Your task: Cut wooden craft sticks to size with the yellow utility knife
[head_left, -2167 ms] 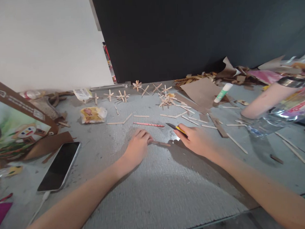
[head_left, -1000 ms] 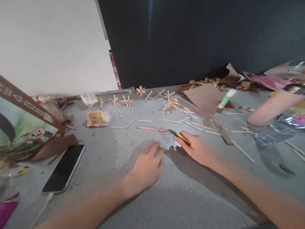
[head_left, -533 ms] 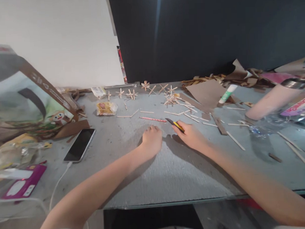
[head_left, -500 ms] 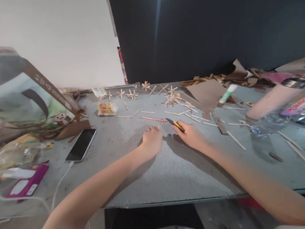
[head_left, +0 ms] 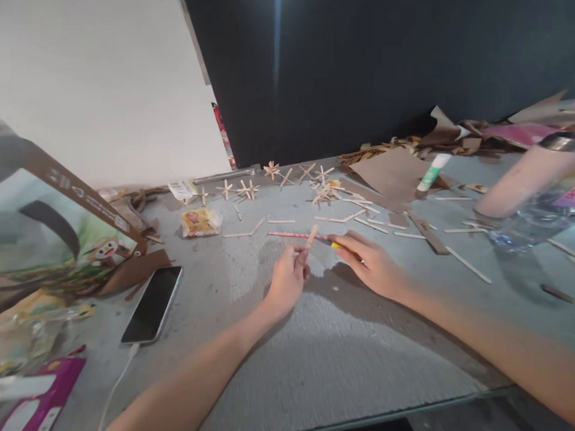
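My left hand is closed, pinching a short wooden stick that points up from its fingertips. To its right, my right hand wraps round a craft knife with a yellow handle; its blade points left toward the stick, and most of the handle is hidden by the fingers. A red patterned pencil lies just beyond both hands, partly behind the stick. Further back are small star shapes made of crossed sticks, and flat sticks lie loose.
At left are a phone with a white cable, a purple packet and a large printed bag. A yellow snack packet lies behind. On the right are cardboard, a glue stick and a pink bottle.
My left hand has turned and lifted, and a short wooden stick now shows upright in its fingers. The craft knife has tilted flatter in my right hand. The camera view has shifted.
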The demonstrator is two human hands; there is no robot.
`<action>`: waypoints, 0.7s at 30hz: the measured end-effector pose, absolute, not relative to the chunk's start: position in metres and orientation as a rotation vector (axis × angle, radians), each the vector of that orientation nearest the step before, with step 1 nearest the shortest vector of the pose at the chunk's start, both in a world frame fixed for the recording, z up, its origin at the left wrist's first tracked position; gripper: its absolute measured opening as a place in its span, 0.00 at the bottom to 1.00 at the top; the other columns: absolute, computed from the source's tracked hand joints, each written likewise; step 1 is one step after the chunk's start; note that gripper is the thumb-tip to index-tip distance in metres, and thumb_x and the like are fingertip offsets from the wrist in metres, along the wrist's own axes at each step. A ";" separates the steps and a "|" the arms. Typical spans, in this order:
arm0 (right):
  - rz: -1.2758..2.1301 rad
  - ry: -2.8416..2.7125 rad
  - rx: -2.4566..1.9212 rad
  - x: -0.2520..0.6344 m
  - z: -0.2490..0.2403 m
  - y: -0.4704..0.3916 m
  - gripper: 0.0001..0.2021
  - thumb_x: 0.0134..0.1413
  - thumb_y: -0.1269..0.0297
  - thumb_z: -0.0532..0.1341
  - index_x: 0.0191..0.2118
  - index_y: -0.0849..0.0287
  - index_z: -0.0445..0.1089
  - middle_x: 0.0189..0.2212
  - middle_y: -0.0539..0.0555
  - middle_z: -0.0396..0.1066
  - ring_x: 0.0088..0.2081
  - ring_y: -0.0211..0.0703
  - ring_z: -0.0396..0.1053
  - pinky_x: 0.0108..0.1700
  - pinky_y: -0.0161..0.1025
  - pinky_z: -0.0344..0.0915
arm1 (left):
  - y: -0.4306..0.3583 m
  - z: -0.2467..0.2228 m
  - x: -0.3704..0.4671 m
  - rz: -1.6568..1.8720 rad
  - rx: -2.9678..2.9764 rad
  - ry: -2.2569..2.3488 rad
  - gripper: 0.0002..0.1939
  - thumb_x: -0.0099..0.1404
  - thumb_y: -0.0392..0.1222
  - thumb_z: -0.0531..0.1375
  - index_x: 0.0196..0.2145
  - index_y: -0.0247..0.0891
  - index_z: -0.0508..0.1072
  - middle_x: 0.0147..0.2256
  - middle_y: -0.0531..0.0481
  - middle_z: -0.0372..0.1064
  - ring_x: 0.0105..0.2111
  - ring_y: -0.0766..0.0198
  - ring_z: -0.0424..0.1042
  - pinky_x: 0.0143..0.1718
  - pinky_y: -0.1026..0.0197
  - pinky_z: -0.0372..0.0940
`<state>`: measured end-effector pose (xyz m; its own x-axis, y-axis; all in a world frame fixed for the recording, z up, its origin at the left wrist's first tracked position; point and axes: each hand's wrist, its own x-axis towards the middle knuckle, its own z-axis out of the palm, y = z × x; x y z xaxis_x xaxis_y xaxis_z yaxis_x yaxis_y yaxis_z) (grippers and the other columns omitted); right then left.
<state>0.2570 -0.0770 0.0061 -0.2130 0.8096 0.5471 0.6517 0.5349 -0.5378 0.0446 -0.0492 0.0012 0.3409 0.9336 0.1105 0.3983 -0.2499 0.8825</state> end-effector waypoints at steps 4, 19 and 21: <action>0.160 -1.931 -1.040 0.251 -0.004 -0.072 0.17 0.74 0.62 0.54 0.59 0.50 0.76 0.42 0.58 0.76 0.42 0.49 0.75 0.44 0.46 0.73 | -0.045 -0.001 0.043 1.050 1.507 0.963 0.19 0.75 0.59 0.53 0.38 0.39 0.67 0.21 0.58 0.63 0.19 0.68 0.61 0.25 0.65 0.57; 0.213 -1.944 -0.910 0.233 0.000 -0.036 0.19 0.70 0.71 0.54 0.55 0.49 0.78 0.43 0.58 0.76 0.43 0.49 0.74 0.45 0.47 0.73 | -0.047 0.003 0.043 1.134 1.245 0.843 0.17 0.70 0.57 0.60 0.42 0.40 0.68 0.24 0.59 0.64 0.17 0.72 0.59 0.20 0.66 0.54; 0.197 -1.937 -0.896 0.232 -0.004 -0.031 0.19 0.69 0.72 0.54 0.55 0.49 0.78 0.43 0.59 0.76 0.43 0.50 0.74 0.44 0.48 0.74 | -0.047 0.003 0.044 1.145 1.220 0.854 0.16 0.70 0.56 0.60 0.42 0.41 0.67 0.23 0.61 0.61 0.17 0.73 0.58 0.19 0.66 0.52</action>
<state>0.2318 -0.0310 -0.0042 -0.2726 0.6598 0.7002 0.5055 0.7175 -0.4793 0.0435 -0.0472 0.0031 0.2462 0.9657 0.0823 -0.1963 -0.0335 0.9800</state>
